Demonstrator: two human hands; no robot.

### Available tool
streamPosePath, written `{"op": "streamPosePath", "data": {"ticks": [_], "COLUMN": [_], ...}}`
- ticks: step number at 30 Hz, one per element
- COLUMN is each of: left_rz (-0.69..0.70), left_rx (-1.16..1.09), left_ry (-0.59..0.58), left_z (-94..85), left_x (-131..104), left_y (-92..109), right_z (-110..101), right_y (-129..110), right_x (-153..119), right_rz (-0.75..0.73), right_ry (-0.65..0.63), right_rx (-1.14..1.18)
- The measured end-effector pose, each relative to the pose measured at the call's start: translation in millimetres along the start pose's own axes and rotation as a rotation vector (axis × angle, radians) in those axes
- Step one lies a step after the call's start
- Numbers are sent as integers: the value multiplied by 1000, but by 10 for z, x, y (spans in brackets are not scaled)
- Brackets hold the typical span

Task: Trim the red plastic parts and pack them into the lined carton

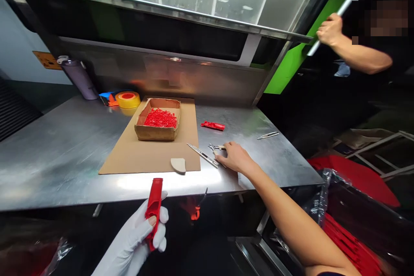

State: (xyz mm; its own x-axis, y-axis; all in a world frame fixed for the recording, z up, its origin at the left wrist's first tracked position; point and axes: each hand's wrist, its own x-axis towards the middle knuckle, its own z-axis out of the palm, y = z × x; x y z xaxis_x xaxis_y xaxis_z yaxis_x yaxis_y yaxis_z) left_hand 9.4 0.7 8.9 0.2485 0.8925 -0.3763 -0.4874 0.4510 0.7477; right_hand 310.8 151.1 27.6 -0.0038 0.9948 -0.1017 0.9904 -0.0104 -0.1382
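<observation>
My left hand [147, 228], in a white glove with the thumb tip bare, is closed around a red plastic part [155, 198] in front of the table edge. Bare and reaching over the metal table, my right hand [234, 157] has its fingers at a small pair of metal pliers [220, 148]. Metal tweezers [203, 155] lie just left of those fingers. Another red part [212, 126] rests farther back. A cardboard box [157, 133] holds many small red pieces [161, 118].
The box stands on a cardboard sheet [123, 161] with a beige wedge [178, 165]. Yellow tape [128, 100] and a purple bottle [80, 78] are back left. More tweezers [268, 135] lie right. At upper right, a person's hand [330, 30] grips a white bar.
</observation>
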Motion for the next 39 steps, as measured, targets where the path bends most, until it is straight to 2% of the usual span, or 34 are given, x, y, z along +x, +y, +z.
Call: {"op": "streamPosePath", "data": {"ticks": [6, 9, 12, 14, 17, 19, 25, 32, 39], "left_rz": [19, 40, 62, 79, 75, 90, 161, 296, 267], "left_rx": [22, 30, 57, 73, 64, 77, 206, 375, 371], "left_ry": [-119, -65, 2, 10, 13, 26, 79, 183, 194], "left_z": [-3, -13, -18, -18, 0, 21, 0, -122, -76], "left_x": [-91, -96, -103, -109, -123, -136, -167, -82, -160], "left_y": [37, 13, -6, -7, 2, 12, -11, -112, -20], "right_z": [5, -68, -200, -302, -428, -461, -379, -396, -331], "right_y": [121, 131, 43, -88, -354, -535, -928, -1192, -1357], "right_x": [-66, -118, -311, -520, -863, -1046, -1285, -1374, -1397], "right_rz": [-78, -50, -93, -202, -465, -584, -758, -867, -977], "right_ry": [8, 57, 94, 49, -127, -181, 12, 130, 256], "right_rx": [50, 95, 194, 296, 476, 500, 179, -118, -279]}}
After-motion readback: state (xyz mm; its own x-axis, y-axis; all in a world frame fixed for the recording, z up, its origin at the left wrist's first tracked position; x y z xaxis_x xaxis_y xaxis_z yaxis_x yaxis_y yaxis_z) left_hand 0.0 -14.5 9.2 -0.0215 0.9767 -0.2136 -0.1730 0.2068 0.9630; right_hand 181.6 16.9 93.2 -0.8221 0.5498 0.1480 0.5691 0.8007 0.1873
